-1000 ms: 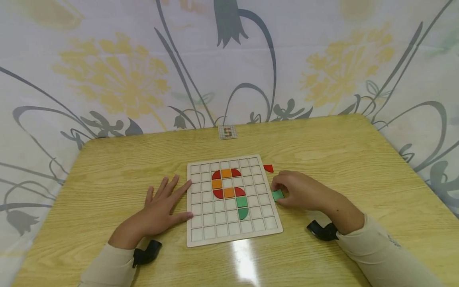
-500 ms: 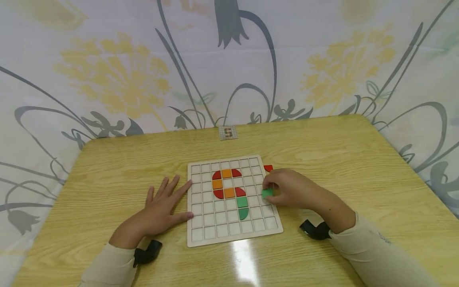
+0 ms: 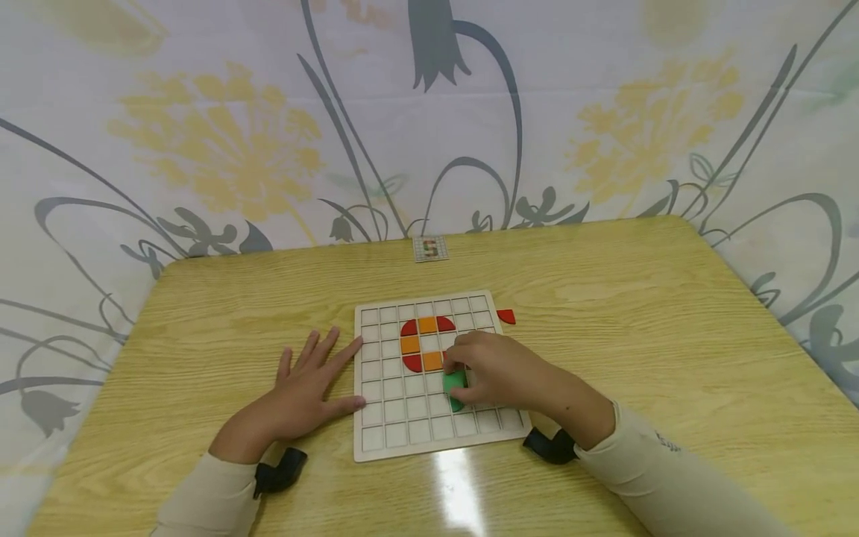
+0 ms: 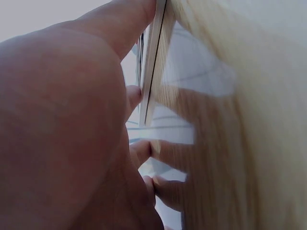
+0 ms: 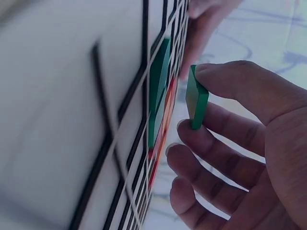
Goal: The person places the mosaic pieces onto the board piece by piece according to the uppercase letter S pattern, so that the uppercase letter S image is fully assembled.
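Note:
A pale square grid board (image 3: 392, 412) lies on the table, bearing red rounded pieces, orange square tiles (image 3: 427, 325) and two green pieces (image 5: 159, 81). Over its right half, my right hand (image 3: 506, 371) pinches a green square tile (image 5: 196, 98) between thumb and fingertips. The right wrist view shows that tile raised off the grid, apart from the green pieces there. My left hand (image 3: 295, 404) rests at the board's left side with fingers spread. Its thumb and forefinger touch the board's edge. From the head, my right hand hides part of the grid.
One red rounded piece (image 3: 506, 317) lies on the table against the board's upper right edge. A small card (image 3: 430, 249) printed with a coloured grid pattern lies near the table's back edge. Behind the wooden table (image 3: 631, 298) hangs a flower-patterned cloth (image 3: 376, 112).
My right hand has picked up the green tile from beside the board's right edge and carried it left, over the green pieces. The left hand has stayed in place.

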A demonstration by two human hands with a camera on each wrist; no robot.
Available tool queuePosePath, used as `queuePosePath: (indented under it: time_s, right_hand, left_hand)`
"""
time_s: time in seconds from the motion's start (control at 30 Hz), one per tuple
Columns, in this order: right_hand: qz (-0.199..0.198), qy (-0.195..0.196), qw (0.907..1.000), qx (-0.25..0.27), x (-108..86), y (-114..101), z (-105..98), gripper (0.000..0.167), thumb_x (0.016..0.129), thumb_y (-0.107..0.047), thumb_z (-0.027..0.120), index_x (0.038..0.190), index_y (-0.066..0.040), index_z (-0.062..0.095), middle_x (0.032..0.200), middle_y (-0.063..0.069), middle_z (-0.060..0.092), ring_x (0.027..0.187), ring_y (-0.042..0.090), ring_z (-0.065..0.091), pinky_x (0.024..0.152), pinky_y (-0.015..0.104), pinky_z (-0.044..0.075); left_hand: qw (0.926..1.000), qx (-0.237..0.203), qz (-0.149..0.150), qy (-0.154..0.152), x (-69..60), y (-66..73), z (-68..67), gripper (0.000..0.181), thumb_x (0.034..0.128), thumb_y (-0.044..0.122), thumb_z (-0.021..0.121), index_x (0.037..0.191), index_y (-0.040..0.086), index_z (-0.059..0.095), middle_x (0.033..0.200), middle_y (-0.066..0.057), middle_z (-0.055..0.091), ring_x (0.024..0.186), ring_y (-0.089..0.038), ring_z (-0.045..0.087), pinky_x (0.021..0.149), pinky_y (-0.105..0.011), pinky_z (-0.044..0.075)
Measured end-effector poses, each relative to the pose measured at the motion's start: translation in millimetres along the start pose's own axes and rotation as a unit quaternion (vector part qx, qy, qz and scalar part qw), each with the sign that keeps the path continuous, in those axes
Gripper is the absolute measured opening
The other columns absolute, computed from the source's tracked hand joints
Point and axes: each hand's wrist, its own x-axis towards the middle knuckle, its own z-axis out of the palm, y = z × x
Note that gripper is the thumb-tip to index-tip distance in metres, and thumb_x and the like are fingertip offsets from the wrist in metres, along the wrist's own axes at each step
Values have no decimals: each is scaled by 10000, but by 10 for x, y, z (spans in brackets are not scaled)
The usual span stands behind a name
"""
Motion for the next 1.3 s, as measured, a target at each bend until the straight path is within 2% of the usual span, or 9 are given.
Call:
queuePosePath:
  time_s: [0.13,0.37,0.57,0.77,1.3]
  right_hand:
    - [-181,11,9998,-99,26,-101,56,140,851,-267,791,931,-176,722,919,-80,649,830,73,538,745,242,507]
    - [-292,12,9994,-176,31,-172,136,155,854,-292,802,943,-188,728,980,-79,686,896,82,567,806,284,520]
    - [-354,-1,9992,-157,26,-186,166,130,861,-278,795,928,-191,725,971,-78,672,882,77,553,786,266,507]
    - [-386,50,9989,-267,24,-195,181,159,852,-291,807,933,-185,722,993,-67,677,942,92,587,847,290,533]
    - [-418,71,9988,-233,3,-116,144,186,848,-280,813,972,-170,728,972,-63,669,855,75,532,765,236,499]
  left_hand:
    - [10000,9,-26,-35,-5,4,-1,854,914,569,642,1609,309,218,1693,-150,24,1541,-443,-82,1135,-714,-130]
    - [10000,-79,-15,-29,-24,34,-31,846,918,561,641,1608,295,230,1691,-160,30,1538,-449,-80,1126,-725,-131]
    - [10000,-62,-14,-41,-30,39,-35,844,920,558,639,1608,295,227,1691,-158,29,1539,-448,-78,1129,-723,-130]
    - [10000,-20,-38,-53,-12,20,-20,848,919,559,643,1609,307,220,1692,-153,24,1541,-442,-82,1130,-720,-133]
    - [9999,31,-59,-94,6,-4,-1,857,918,559,646,1611,317,203,1695,-139,6,1545,-424,-97,1146,-691,-148]
